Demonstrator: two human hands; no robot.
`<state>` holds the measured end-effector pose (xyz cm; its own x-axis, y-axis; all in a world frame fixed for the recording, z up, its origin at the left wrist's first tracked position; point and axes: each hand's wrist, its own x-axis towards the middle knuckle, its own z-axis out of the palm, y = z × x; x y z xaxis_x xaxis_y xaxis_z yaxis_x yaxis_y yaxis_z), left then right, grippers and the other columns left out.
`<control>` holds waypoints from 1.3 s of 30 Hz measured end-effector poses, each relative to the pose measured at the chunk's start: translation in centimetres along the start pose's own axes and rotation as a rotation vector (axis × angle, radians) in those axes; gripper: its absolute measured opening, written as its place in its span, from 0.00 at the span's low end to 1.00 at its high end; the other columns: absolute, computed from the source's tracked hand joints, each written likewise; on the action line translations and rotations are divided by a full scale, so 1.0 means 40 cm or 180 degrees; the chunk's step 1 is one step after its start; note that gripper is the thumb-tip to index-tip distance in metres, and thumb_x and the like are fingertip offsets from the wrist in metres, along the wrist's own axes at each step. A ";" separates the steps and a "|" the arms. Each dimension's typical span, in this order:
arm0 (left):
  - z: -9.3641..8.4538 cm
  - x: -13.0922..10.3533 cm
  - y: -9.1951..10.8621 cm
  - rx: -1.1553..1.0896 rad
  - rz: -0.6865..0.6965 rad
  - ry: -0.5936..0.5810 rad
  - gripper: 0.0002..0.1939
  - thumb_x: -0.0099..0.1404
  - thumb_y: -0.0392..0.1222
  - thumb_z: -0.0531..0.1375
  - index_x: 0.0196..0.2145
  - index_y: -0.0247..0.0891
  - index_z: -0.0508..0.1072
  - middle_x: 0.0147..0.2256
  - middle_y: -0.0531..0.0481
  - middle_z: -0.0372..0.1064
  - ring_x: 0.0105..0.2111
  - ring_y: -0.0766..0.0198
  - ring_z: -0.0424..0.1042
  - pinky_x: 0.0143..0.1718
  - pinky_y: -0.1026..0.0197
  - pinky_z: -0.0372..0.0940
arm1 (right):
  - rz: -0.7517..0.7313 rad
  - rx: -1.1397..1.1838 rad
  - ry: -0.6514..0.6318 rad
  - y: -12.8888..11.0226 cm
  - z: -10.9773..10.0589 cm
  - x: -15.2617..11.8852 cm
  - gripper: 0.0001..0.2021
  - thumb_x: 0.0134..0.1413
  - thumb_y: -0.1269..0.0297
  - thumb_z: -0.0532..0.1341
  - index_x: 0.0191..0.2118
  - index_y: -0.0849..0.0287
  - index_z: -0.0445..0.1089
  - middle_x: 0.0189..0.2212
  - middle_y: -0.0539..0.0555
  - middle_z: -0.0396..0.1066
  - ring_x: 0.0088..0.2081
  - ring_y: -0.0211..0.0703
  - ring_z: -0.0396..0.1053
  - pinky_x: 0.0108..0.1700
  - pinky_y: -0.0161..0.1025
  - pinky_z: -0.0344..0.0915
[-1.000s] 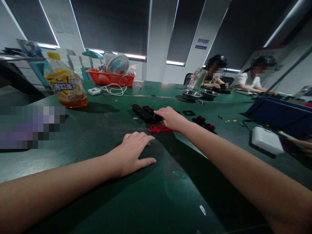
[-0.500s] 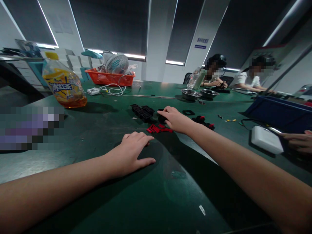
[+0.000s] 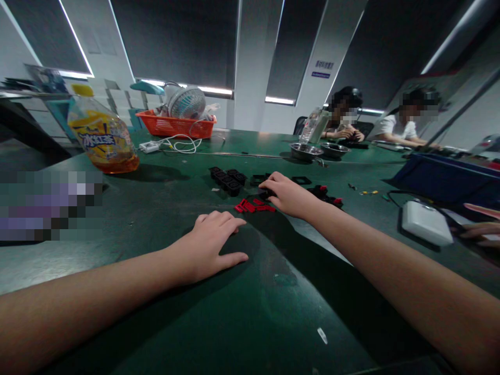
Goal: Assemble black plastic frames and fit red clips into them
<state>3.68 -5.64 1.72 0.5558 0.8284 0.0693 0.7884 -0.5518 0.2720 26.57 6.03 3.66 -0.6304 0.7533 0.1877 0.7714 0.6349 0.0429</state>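
Note:
My left hand [image 3: 213, 247] rests on the green table [image 3: 242, 323], its fingers loosely spread, thumb apart, with nothing in it. Farther forward, my right hand [image 3: 287, 195] has its fingers bent around a black plastic piece [image 3: 267, 194], mostly hidden beneath them. Red plastic strips [image 3: 253, 207] lie in a small pile just in front of that hand. To its left sits a group of black square pieces [image 3: 228, 180]. A flat black frame [image 3: 301, 180] lies behind the wrist, and black parts with red bits [image 3: 321, 191] are partly covered by the forearm.
A drink bottle [image 3: 103, 133] stands at the left, near an orange basket [image 3: 175, 125] holding a fan. White cables [image 3: 183, 143] trail before it. Metal bowls [image 3: 307, 151] sit farther back. At the right are a white box [image 3: 427, 223], a blue bin [image 3: 449, 179] and another person's hand [image 3: 482, 232].
My right hand has shifted slightly right, and its fingers have bent down onto a black piece; more black parts show behind it. My left hand stays in place.

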 end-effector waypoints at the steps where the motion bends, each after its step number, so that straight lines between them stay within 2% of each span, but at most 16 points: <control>1: 0.000 0.000 0.000 0.0009 -0.0011 -0.0011 0.27 0.67 0.53 0.59 0.59 0.39 0.64 0.51 0.41 0.68 0.53 0.47 0.65 0.55 0.43 0.57 | 0.0038 0.0018 0.0008 0.000 -0.002 -0.005 0.20 0.55 0.78 0.59 0.54 0.67 0.70 0.49 0.65 0.65 0.52 0.53 0.67 0.58 0.46 0.63; 11: 0.004 0.002 -0.001 -0.0050 0.0011 0.0022 0.27 0.66 0.53 0.60 0.59 0.37 0.64 0.52 0.40 0.67 0.54 0.46 0.64 0.56 0.41 0.56 | 0.0206 0.0083 0.0108 -0.005 -0.007 -0.036 0.16 0.56 0.72 0.62 0.52 0.66 0.71 0.48 0.64 0.67 0.49 0.53 0.70 0.56 0.46 0.65; 20: 0.009 0.001 -0.007 -0.0073 0.0034 0.0049 0.28 0.66 0.54 0.60 0.59 0.37 0.64 0.54 0.40 0.66 0.54 0.46 0.63 0.56 0.41 0.56 | 0.0188 0.0153 0.0161 0.003 -0.002 -0.046 0.16 0.63 0.64 0.59 0.53 0.67 0.70 0.50 0.66 0.72 0.52 0.56 0.70 0.57 0.51 0.64; 25: 0.008 0.005 -0.004 -0.0043 0.0018 0.0017 0.29 0.66 0.54 0.60 0.59 0.36 0.64 0.53 0.39 0.67 0.54 0.46 0.63 0.56 0.40 0.56 | 0.0326 0.0222 0.0209 0.008 -0.004 -0.052 0.14 0.62 0.65 0.59 0.50 0.67 0.71 0.47 0.66 0.74 0.49 0.56 0.72 0.53 0.50 0.66; 31: 0.008 0.007 -0.005 -0.0055 -0.0009 0.0009 0.28 0.66 0.53 0.59 0.59 0.36 0.64 0.52 0.40 0.67 0.53 0.46 0.64 0.55 0.41 0.57 | 0.0495 0.0405 0.0291 0.021 -0.007 -0.060 0.14 0.58 0.66 0.62 0.49 0.65 0.72 0.43 0.62 0.77 0.43 0.51 0.75 0.47 0.46 0.70; 35: 0.009 0.005 -0.007 -0.0059 -0.0012 -0.0008 0.28 0.66 0.53 0.59 0.59 0.36 0.64 0.53 0.39 0.67 0.54 0.46 0.64 0.56 0.41 0.56 | 0.0549 0.0633 0.0278 0.034 -0.006 -0.065 0.18 0.57 0.67 0.62 0.53 0.63 0.72 0.46 0.60 0.77 0.44 0.50 0.75 0.49 0.46 0.70; 39: 0.010 0.005 -0.007 -0.0074 -0.0044 -0.0026 0.28 0.66 0.54 0.59 0.59 0.37 0.64 0.54 0.39 0.66 0.56 0.45 0.63 0.57 0.41 0.56 | 0.0495 0.0716 0.0175 0.043 -0.004 -0.067 0.21 0.59 0.66 0.61 0.58 0.61 0.70 0.52 0.61 0.74 0.50 0.52 0.73 0.55 0.49 0.67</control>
<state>3.67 -5.35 1.28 0.5472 0.8350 0.0576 0.7897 -0.5378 0.2950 29.61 5.07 3.38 -0.4956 0.8380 0.2283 0.8160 0.5393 -0.2084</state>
